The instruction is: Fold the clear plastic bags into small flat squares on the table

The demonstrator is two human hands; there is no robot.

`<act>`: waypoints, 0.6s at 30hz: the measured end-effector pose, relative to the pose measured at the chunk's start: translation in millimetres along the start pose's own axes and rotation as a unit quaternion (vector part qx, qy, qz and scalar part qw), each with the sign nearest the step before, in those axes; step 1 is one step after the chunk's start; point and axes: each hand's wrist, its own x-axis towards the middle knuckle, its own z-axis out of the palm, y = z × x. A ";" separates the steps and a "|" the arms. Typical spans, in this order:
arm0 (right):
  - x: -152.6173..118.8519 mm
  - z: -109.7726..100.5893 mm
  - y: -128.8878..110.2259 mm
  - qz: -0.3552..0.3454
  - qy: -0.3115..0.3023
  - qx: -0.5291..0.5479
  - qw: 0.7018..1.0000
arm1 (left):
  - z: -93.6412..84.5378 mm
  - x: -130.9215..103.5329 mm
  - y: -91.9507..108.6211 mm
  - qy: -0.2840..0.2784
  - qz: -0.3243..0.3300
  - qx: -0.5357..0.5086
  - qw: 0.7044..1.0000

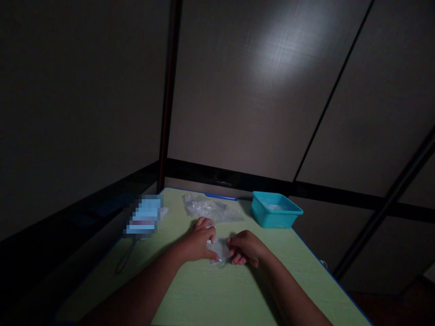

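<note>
A small clear plastic bag [220, 250] is held low over the green table, between my two hands. My left hand [201, 240] grips its left side, with the thumb along the lower edge and the fingers curled above. At the right edge of the bag, my right hand [247, 248] pinches the plastic between thumb and fingers, its other fingers curled under. Whether anything lies inside the bag is too dim to make out. Just beyond my hands lies a loose heap of clear plastic bags [207, 207].
The light green table [204, 294] has a blue rim. At its back right stands a turquoise basket [277, 217] with something pale inside. A blurred-out light blue item [144, 216] with a cord loop is at the left edge. Dark panelled walls [234, 113] rise behind.
</note>
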 end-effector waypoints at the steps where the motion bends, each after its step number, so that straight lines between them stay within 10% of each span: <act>1: 0.3 1.4 0.1 0.003 -0.001 -0.013 1.000 | 0.2 0.1 -0.3 -0.001 0.002 -0.001 1.000; 18: 0.7 5.3 5.4 -0.077 -0.059 -0.074 0.993 | 5.1 7.9 -5.4 0.093 -0.033 -0.033 0.995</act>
